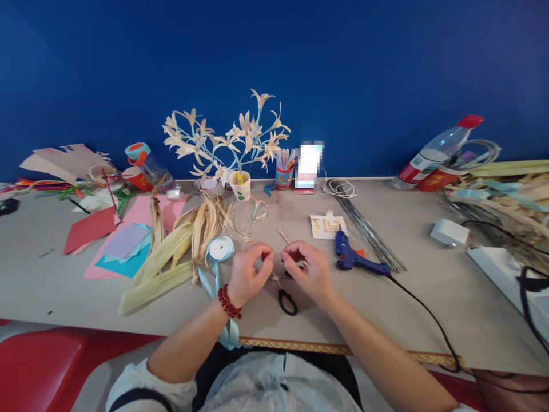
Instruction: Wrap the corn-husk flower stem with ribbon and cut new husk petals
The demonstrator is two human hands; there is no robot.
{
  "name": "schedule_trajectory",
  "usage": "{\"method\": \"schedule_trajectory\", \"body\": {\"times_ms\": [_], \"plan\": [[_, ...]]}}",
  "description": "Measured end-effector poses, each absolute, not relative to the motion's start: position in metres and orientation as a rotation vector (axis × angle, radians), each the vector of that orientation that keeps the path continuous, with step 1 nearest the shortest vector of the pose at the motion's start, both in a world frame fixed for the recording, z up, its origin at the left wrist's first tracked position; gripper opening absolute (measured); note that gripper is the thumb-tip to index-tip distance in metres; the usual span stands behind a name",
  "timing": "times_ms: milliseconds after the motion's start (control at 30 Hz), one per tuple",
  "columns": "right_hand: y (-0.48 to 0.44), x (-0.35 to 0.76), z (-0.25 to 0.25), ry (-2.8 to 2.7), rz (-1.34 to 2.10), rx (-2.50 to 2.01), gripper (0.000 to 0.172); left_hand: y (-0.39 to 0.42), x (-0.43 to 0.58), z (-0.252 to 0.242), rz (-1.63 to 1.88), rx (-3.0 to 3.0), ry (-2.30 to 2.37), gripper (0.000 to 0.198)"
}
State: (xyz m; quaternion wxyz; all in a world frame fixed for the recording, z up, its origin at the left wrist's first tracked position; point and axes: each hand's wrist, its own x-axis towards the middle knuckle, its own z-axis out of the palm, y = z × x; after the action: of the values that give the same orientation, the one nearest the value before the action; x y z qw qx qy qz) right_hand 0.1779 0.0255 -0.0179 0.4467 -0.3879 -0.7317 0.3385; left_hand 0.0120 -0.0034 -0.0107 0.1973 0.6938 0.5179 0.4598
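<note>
Above the middle of the table, my left hand (252, 270) and my right hand (309, 271) face each other, thumb and fingertips pinched. Whatever they hold is too small to make out. A red bead bracelet (230, 302) circles my left wrist. Under the hands lie scissors (288, 302) with black handles, their blades partly hidden. A roll of light blue ribbon (221, 248) rests beside my left hand, its tail hanging over the front edge. To the right of my right hand lies a blue hot glue gun (355, 256), its nozzle towards a glue-stained white card (322, 226).
Dried corn husks (171, 263) and coloured paper (124, 252) spread on the left. At the back stand a cup (240, 186) of husk flowers (235, 137) and a lit phone (309, 165). A bundle of wires (373, 234), a bottle (433, 153) and a white power strip (500, 274) lie right.
</note>
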Motion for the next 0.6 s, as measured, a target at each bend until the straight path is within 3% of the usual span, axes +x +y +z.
{"method": "schedule_trajectory", "body": {"times_ms": [200,500,600], "plan": [[0.024,0.176,-0.018,-1.890,0.960,-0.971,0.005,-0.001,0.012,-0.018,1.307,2.084,1.413,0.011],[0.036,0.191,-0.014,-1.828,0.772,-1.088,0.008,-0.004,0.011,-0.016,1.338,2.086,1.468,0.013],[0.036,0.191,-0.012,-1.805,0.868,-1.049,0.008,-0.003,0.010,-0.016,1.334,2.069,1.497,0.013]]}}
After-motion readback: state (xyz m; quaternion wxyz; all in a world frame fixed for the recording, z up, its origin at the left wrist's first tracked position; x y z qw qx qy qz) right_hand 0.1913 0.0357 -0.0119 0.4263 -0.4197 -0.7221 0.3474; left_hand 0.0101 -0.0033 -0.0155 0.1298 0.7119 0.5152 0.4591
